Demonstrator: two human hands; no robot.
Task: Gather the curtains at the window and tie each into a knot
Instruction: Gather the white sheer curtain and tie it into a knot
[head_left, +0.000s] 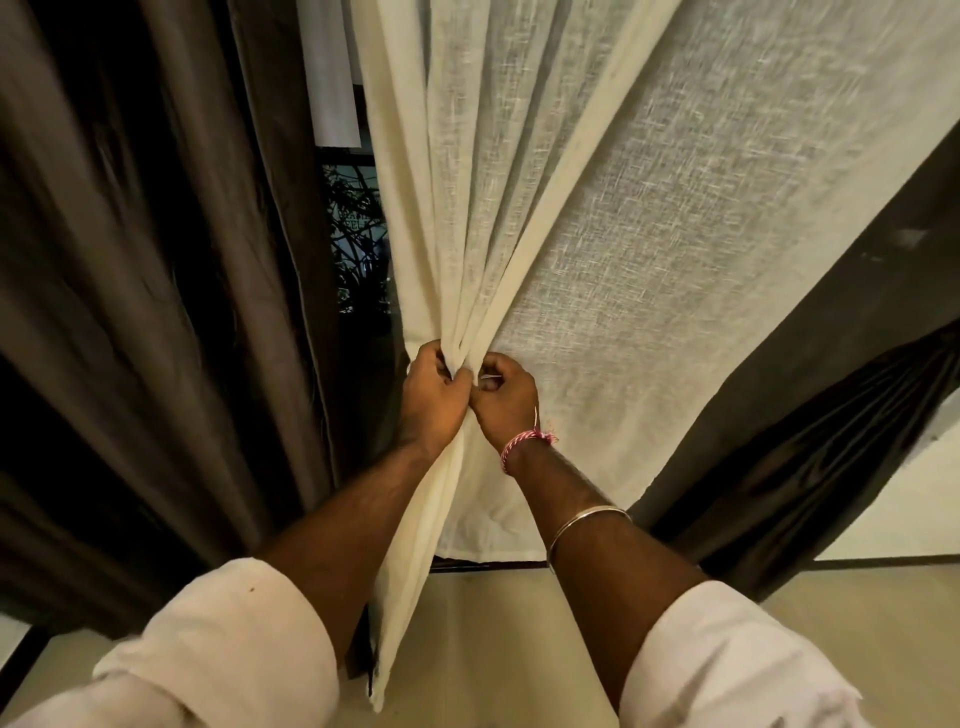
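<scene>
Cream curtain fills the middle of the view, its folds fanning down from above and pinched together at one point where both hands meet. No writing or label can be read anywhere. Left hand is curled round the gathered folds, knuckles up, forearm reaching in from a rolled white sleeve. Right hand sits touching it, fingers bent in, pinching the same bunch from the right side. Below the grip the cloth hangs between the two forearms as a narrow tail. A pink thread band circles the right wrist, a thin metal bangle further up. Dark brown curtains hang at either side.
</scene>
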